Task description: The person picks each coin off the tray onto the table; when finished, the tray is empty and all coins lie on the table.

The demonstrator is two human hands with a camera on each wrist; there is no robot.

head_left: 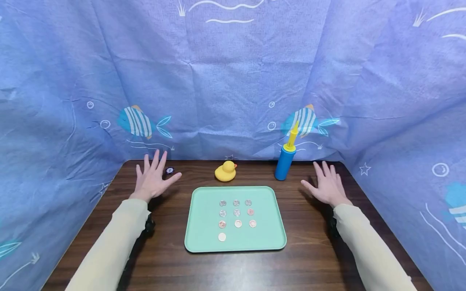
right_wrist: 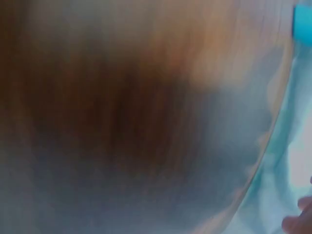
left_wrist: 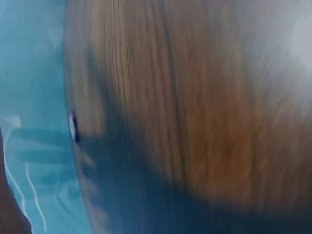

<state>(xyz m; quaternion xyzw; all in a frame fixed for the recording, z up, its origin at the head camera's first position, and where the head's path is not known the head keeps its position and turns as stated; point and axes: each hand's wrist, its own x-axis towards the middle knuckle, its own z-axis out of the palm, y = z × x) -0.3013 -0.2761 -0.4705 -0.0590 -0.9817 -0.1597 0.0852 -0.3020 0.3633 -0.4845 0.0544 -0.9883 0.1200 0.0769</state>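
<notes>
My left hand (head_left: 151,180) is spread with straight fingers over the left part of the table, holding nothing. A small dark round object (head_left: 170,170) with a pale centre lies just right of its fingers. My right hand (head_left: 327,186), fingers also spread, is over the right side of the table and holds nothing. Nearest to it stands a blue hand pump (head_left: 284,163) with a yellow top. Between the hands lies a mint green tray (head_left: 204,194) bearing several coins (head_left: 236,212), set out in rows. Behind the tray sits a yellow rubber duck (head_left: 225,171).
The dark wooden table (head_left: 233,270) reaches back to a blue cloth (head_left: 233,81) printed with fish, which hangs behind and along both sides. A single coin (head_left: 222,237) forms the front row on the tray.
</notes>
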